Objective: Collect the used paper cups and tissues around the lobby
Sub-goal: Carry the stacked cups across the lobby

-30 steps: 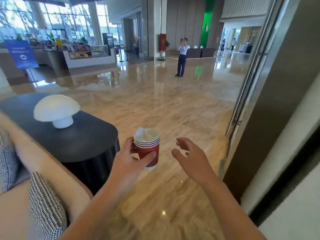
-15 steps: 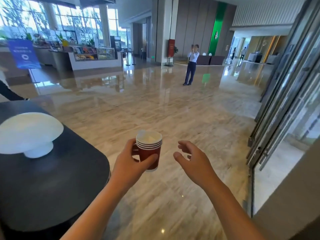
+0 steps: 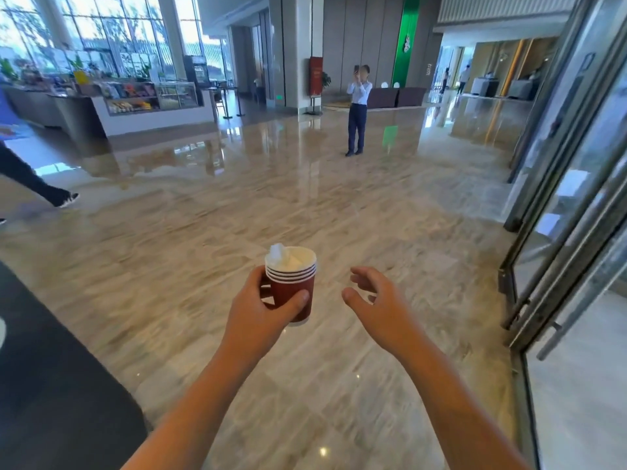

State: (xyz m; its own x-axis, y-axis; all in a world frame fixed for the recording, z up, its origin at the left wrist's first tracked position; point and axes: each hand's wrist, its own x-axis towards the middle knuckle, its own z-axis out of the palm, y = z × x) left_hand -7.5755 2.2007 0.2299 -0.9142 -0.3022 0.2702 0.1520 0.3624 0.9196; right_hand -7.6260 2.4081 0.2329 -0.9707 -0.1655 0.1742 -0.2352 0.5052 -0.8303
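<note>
Centre of the frame: upright stack of nested red paper cups (image 3: 293,290) with white rims, a crumpled white tissue (image 3: 279,253) poking out of the top cup. Gripped round the side by the left hand (image 3: 258,313), thumb across the front, fingers curled behind. Just to the right, not touching: right hand (image 3: 376,303), empty, fingers loosely bent and spread.

Beneath and beyond, polished beige marble floor (image 3: 237,215), glossy with reflections. Lower left, edge of a dark table (image 3: 51,385). Right edge, metal-framed glass doors (image 3: 576,198). Upper left, snack counter (image 3: 146,103) before tall windows. Upper centre, standing person (image 3: 357,110) with a phone raised, beside a green wall panel (image 3: 405,39).
</note>
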